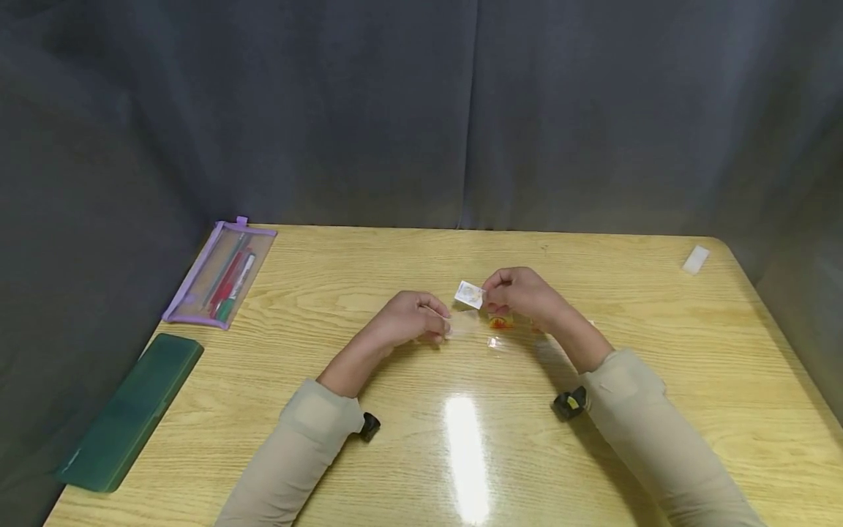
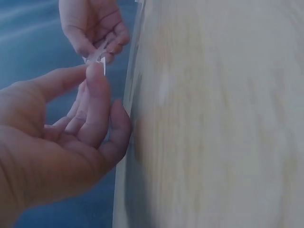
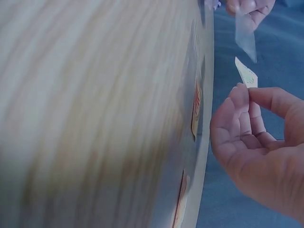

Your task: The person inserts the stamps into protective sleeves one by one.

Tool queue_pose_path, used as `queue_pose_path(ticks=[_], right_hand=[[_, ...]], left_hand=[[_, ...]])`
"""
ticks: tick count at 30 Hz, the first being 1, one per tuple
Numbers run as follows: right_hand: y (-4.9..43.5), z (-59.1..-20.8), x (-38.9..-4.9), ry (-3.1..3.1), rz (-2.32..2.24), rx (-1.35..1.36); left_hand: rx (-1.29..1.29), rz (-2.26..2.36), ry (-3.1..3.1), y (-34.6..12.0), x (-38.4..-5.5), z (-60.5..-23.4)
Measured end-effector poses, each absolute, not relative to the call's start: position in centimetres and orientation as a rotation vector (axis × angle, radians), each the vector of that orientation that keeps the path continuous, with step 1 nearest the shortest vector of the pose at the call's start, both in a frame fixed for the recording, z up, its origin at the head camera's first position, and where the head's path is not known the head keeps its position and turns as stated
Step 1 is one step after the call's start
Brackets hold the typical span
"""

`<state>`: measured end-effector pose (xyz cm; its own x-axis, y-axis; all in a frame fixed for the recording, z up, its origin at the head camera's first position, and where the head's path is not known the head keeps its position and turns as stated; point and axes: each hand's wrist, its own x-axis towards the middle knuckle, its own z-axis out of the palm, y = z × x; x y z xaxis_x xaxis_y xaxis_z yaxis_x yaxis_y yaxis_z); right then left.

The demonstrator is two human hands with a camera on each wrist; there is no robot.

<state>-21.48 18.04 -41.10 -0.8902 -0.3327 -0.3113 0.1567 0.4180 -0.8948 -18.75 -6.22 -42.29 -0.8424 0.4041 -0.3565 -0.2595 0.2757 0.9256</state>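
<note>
A left hand [image 1: 410, 320] pinches clear film [image 1: 465, 322]; the right hand [image 1: 522, 294] pinches a printed card [image 1: 468, 294] at the left hand's two o'clock.

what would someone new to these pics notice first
Probably the right hand, near the middle of the table, pinching a small printed paper, while the left hand beside it holds a clear film. Next, perhaps, the purple-edged pouch and green case along the left side.

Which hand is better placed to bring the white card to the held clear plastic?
Probably the right hand: it pinches the white card, while the left hand holds the plastic close by.
</note>
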Motion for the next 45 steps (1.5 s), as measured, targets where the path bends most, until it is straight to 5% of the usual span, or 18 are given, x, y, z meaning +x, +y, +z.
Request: queue_pose_path(ticks=[45], right_hand=[[21.3,-39.7,-19.3,1.874,-2.055,0.114]], left_hand=[[-0.030,2.000,1.835,-5.5,-20.4,-41.1]])
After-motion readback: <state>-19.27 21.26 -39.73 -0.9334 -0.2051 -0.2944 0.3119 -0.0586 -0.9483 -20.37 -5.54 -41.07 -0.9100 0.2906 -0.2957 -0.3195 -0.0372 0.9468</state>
